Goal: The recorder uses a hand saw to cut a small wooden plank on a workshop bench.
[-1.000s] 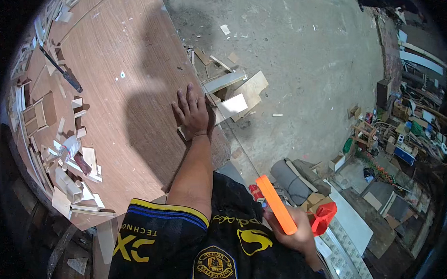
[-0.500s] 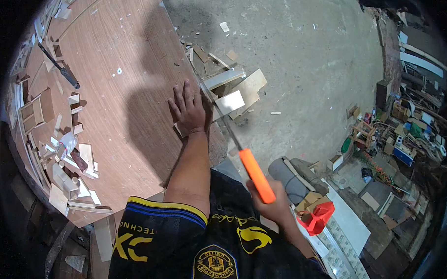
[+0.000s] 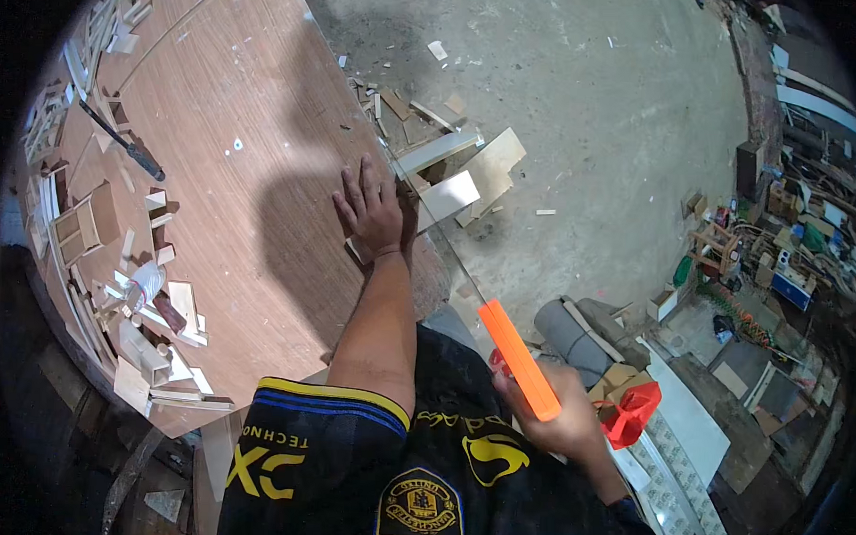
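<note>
The room has a grey concrete floor (image 3: 620, 180), with stacked offcuts and tools along its right side. On the left stands a wood-grained bench (image 3: 213, 213); small wooden parts and a black-handled tool (image 3: 144, 160) lie toward its far left side. From where I stand, the workpiece, a pale board (image 3: 451, 197), sits at the bench's right edge and projects over the floor. The left hand (image 3: 373, 214) is laid flat on it, fingers extended and slightly spread, gripping nothing. The right hand (image 3: 566, 404) is clenched around the orange handle (image 3: 519, 360) of a saw. The thin blade (image 3: 459, 266), seen nearly edge-on, runs from the handle across the board, just beside the left hand; the depth of any cut cannot be told. Near the right hand are a red bag (image 3: 633, 411) and a grey roll (image 3: 574, 341).
</note>
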Demonstrator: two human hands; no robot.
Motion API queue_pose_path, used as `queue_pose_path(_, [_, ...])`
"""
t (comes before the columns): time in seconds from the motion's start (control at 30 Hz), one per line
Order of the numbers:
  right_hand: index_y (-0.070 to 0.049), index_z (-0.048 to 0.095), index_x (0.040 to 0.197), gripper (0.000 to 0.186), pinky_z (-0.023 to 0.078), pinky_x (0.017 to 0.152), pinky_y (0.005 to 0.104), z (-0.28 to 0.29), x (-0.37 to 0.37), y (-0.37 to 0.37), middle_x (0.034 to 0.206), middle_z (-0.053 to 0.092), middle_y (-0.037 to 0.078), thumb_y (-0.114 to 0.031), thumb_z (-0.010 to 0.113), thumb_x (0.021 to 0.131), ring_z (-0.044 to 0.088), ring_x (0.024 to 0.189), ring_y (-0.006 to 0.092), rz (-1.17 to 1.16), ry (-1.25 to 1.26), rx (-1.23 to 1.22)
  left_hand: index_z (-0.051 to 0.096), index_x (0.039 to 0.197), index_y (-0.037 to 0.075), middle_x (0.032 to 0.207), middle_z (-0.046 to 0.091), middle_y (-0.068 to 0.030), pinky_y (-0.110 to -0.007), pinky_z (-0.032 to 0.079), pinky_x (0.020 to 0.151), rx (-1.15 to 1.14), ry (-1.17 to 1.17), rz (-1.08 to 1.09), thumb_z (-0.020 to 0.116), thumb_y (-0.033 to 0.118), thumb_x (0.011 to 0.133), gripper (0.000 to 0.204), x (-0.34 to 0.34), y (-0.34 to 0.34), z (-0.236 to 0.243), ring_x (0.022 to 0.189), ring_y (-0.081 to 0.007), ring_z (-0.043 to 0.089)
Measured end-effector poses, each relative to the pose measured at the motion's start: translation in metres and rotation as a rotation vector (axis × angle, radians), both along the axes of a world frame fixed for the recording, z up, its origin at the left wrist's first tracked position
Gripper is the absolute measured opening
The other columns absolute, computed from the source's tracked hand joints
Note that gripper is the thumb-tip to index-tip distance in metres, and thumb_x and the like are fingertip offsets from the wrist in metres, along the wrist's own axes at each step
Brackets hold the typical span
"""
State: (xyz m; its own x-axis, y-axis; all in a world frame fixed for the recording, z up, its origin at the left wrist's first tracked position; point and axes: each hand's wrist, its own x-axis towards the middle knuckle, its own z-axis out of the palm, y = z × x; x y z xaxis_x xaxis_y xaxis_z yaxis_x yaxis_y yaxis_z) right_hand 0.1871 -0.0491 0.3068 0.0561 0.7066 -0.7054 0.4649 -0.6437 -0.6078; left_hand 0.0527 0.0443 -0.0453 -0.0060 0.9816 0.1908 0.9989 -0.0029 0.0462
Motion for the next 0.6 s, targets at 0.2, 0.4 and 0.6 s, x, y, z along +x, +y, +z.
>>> queue_pose_path(0.2, [-0.002,0.061,0.095,0.023,0.049,0.063,0.0383,-0.052,-0.002,-0.005,0.075,0.062,0.020,-0.024,0.063,0.090,0.065,0.071,0.0357,0.087,-0.129,0.016,0.060,0.091,0.021,0.146,0.045,0.0035,-0.055,0.027,0.110,0.030,0.091,-0.053,0.049,0.026,0.096,0.013,0.011,0.006,0.005,0.137,-0.0301,0.039])
queue_pose_path(0.4, [-0.001,0.063,0.096,0.025,0.049,0.062,0.0368,0.001,0.005,0.000,0.076,0.064,0.020,-0.024,0.066,0.088,0.064,0.066,0.0358,-0.084,0.007,-0.176,0.058,0.086,0.021,0.146,0.044,0.0039,-0.055,0.026,0.110,0.058,-0.016,0.010,0.049,0.024,0.094,0.013,0.006,0.002,0.004,0.137,-0.0290,0.038])
queue_pose_path(0.6, [0.000,0.063,0.090,0.018,0.048,0.061,0.0352,-0.067,-0.009,-0.012,0.073,0.063,0.018,-0.018,0.066,0.086,0.063,0.061,0.0248,-0.049,-0.052,0.094,0.059,0.085,0.021,0.146,0.045,0.0039,-0.055,0.026,0.110,0.030,0.092,-0.034,0.048,0.022,0.094,0.014,0.011,0.006,0.008,0.138,-0.0297,0.037])
